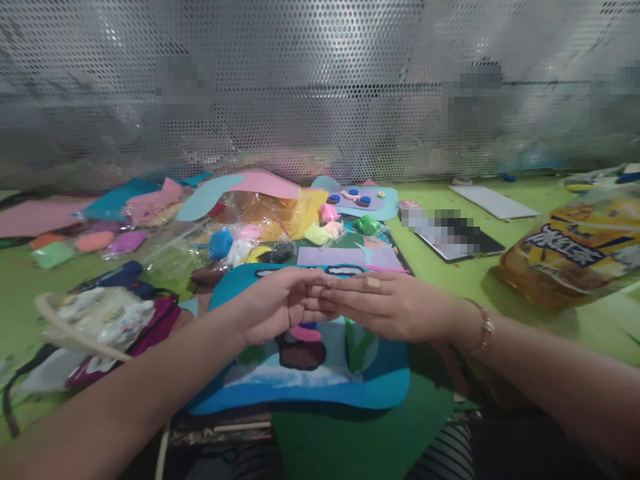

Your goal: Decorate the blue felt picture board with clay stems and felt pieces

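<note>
Blue paper picture with wavy edges [387, 387]: just below both hands, on top of a dark green sheet [360, 440].
Left hand [283, 303]: palm showing, fingers a bit bent.
Right hand [400, 307]: fingers straight, side by side, lying against the left fingers; no telling if something is between.
Beyond: bright lumps in clear plastic bags [220, 244].
Far right: clear plastic bottle of orange-brown drink [585, 250].

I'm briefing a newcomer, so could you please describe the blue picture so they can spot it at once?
On the green table, find where the left hand and right hand meet. The blue picture lies beneath them; unlike the lilac picture farther back, it bears a large, black-outlined brown shape.
</note>
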`<state>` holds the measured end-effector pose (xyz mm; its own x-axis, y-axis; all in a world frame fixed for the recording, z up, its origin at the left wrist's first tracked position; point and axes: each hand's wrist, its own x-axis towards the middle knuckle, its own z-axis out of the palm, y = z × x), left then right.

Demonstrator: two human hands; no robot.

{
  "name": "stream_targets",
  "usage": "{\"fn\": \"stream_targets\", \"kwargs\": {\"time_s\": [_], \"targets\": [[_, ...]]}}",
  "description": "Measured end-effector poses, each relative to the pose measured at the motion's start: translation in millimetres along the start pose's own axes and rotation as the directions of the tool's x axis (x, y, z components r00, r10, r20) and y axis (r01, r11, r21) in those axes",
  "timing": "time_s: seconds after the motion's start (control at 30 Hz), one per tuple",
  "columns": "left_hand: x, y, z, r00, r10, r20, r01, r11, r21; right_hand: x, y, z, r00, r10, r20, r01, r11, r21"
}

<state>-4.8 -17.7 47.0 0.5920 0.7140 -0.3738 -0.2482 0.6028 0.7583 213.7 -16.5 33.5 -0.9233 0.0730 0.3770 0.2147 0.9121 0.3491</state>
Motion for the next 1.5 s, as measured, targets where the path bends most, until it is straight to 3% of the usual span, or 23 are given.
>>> {"fn": "stream_targets", "kwargs": {"time_s": [0.27,0.5,0.63,0.87,1.07,1.27,1.5], "targets": [[-4.7,-2.2,1.5,0.989,-0.01,0.15,0.027,0.993,-0.111,7.4,-3.8,8.9,0.999,-0.029,0.028,0.029,0.999,-0.018],[-1.2,3.6,-6.4,0.985,-0.019,0.174,0.033,0.996,-0.077,-3.7,14.1,-6.4,0.99,-0.138,0.014,0.138,0.99,0.015],[-2.3,0.6,-4.0,0.977,-0.032,0.21,0.049,0.996,-0.076,1.4,7.0,-2.7,0.991,-0.123,0.052,0.122,0.992,0.032],[-6.7,-9.4,1.2,0.914,-0.116,0.388,0.16,0.983,-0.085,11.4,-4.9,1.3,0.977,-0.204,0.064,0.197,0.975,0.101],[-7.0,-2.0,-6.6,0.938,-0.087,0.335,0.099,0.995,-0.02,1.4,9.3,-12.5,0.973,-0.233,-0.001,0.231,0.963,0.138],[-5.6,-1.9,-4.8,0.941,-0.112,0.32,0.132,0.99,-0.041,3.9,3.6,-5.8,0.965,-0.259,-0.026,0.26,0.958,0.119],[-4.6,-6.8,-1.1,0.933,-0.141,0.33,0.165,0.985,-0.047,11.7,-2.8,-0.6,0.972,-0.229,0.056,0.221,0.967,0.125]]}}
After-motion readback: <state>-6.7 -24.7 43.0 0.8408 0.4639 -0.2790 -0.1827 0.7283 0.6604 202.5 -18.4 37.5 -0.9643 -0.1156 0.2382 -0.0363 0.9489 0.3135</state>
